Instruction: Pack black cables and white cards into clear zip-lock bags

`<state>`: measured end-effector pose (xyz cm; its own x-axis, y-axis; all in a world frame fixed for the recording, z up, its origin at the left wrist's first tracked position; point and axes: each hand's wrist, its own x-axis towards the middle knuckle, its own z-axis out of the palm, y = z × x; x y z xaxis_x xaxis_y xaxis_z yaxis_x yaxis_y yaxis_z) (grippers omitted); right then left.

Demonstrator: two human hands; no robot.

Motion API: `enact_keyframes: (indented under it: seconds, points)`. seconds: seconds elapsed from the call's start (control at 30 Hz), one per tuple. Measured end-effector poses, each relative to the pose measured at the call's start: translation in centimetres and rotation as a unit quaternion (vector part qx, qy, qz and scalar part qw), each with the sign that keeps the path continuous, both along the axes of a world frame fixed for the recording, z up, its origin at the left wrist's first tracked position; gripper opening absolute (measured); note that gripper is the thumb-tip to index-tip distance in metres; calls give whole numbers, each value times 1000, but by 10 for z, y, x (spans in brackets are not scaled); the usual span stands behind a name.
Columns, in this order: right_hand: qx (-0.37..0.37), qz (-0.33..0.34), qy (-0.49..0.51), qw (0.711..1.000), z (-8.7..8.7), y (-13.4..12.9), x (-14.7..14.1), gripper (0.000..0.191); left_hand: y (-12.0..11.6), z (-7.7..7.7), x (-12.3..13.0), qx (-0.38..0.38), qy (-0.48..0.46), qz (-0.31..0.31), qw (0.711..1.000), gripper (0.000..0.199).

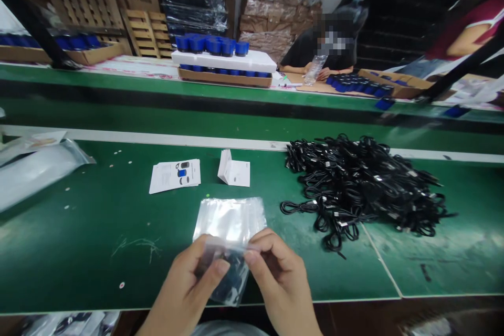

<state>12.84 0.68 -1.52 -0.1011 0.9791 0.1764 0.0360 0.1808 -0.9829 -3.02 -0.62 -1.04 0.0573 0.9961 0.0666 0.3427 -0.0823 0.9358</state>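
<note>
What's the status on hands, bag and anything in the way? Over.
Left hand, right hand: both gripping clear bag, contents unclear. Stacked bags just beyond. Black cables to the right, nothing visibly blocking.

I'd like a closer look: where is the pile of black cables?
In the head view, the pile of black cables lies right of centre on the green table, beyond the right hand and right of the folded leaflets.

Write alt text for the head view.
A person's left hand and right hand pinch a clear plastic bag near the front edge of a green worktable. Just beyond lie more clear plastic bags and white printed leaflets, with a heap of coiled black cables to the right. Other people and blue cylindrical items are behind.
</note>
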Motion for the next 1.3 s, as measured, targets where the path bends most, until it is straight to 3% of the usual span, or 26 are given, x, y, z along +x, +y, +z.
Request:
enact_keyframes:
  seconds: [0.07, 0.13, 0.2, 0.3, 0.43, 0.53, 0.83, 1.03, 1.3]
  points:
    - [-22, -27, 22, 999, -7, -7, -8, 15, -4, -4, 10, 4, -20, 30, 999, 20]
    - [-23, -44, -4, 999, -15, -16, -16, 22, -10, -8, 21, 20, -40, 100, 994, 24]
    - [7, -65, -76, 995, -19, -25, -21, 29, -15, -9, 31, 36, -61, 153, 986, 27]
    - [80, -85, -173, 978, -20, -30, -24, 38, -21, -10, 39, 76, -55, 167, 981, 29]
    - [170, -44, -215, 961, -16, -22, -23, 47, -23, -16, 41, 159, -26, 163, 973, 22]
    - [205, -20, -212, 955, -14, -15, -22, 46, -22, -21, 40, 172, -25, 159, 972, 22]
    - [37, 39, -81, 995, 5, -5, -4, 19, -5, 3, 8, 33, -25, 38, 998, 16]
    - [39, 43, -52, 997, 9, -4, -1, 16, -6, 9, 2, 53, 28, -40, 997, 13]
    - [51, 77, -70, 993, 15, -4, 4, 14, -8, 10, 0, 107, 53, -24, 993, 12]
